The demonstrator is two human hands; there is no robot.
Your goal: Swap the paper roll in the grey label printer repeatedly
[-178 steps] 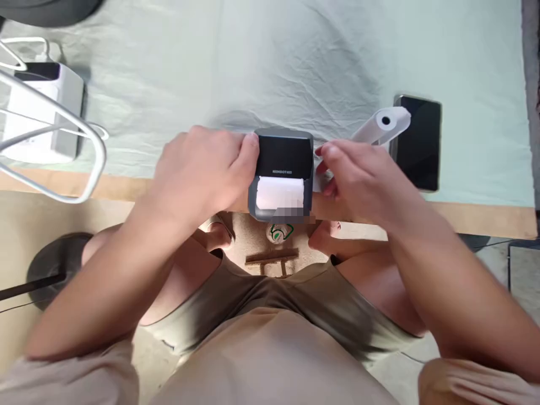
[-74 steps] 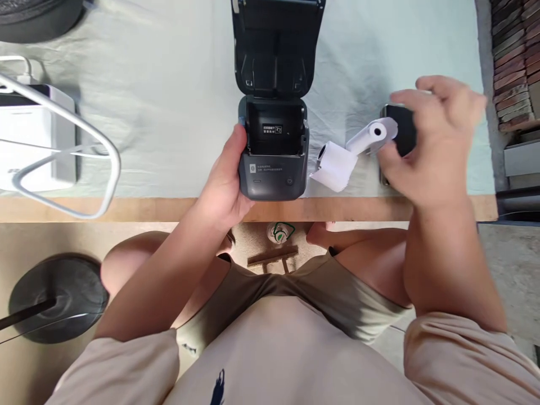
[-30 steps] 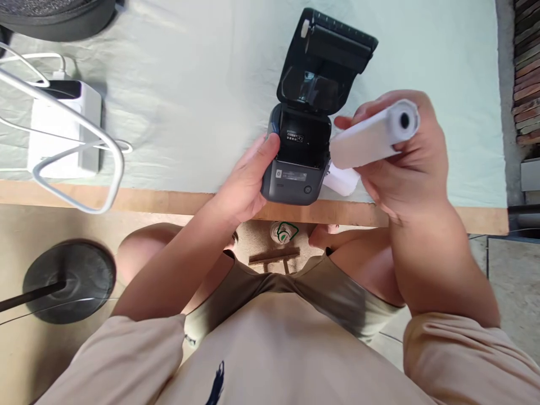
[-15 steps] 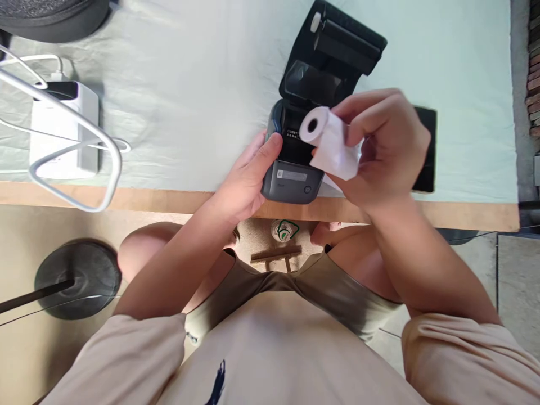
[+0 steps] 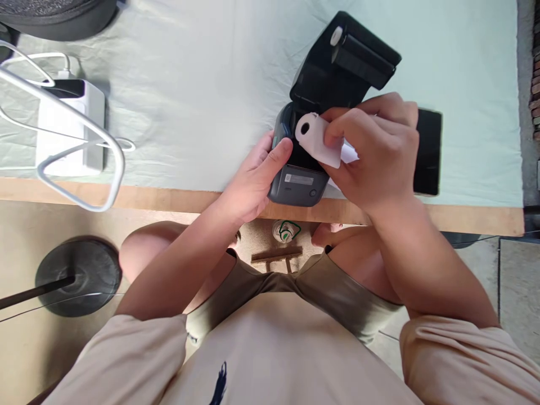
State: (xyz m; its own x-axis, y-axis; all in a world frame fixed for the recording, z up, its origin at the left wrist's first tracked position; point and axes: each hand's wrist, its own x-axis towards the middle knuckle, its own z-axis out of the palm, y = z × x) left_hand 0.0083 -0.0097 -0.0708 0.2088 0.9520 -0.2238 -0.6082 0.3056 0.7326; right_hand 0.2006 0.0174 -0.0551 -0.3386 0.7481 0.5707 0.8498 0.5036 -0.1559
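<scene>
- Since a second ago, the paper roll (image 5: 317, 142) has shifted from beside the printer (image 5: 297, 190) to over its bay (image 5: 300, 158), lying slanted; how deep it sits cannot be told.
- Right hand (image 5: 375, 149): thumb and forefinger pinch the roll, other fingers curled, tips partly hidden.
- Left hand (image 5: 255, 177): thumb pressed on the printer's left rim, fingers wrapped round that side.
- Seated askew, the roll could jam against the bay walls; its loose flap could crease beneath it.
- If bumped, the raised lid (image 5: 331, 79) could drop onto the right fingers.
- The printer's front reaches the wooden table edge (image 5: 177, 197); a slack left grip could let a push tip it off.
- Loose white paper (image 5: 336, 188) just right of the printer and the black phone (image 5: 428, 152) beyond crowd the right hand; bare cloth (image 5: 189, 112) gives room leftward, as far as the cable (image 5: 116, 163).
</scene>
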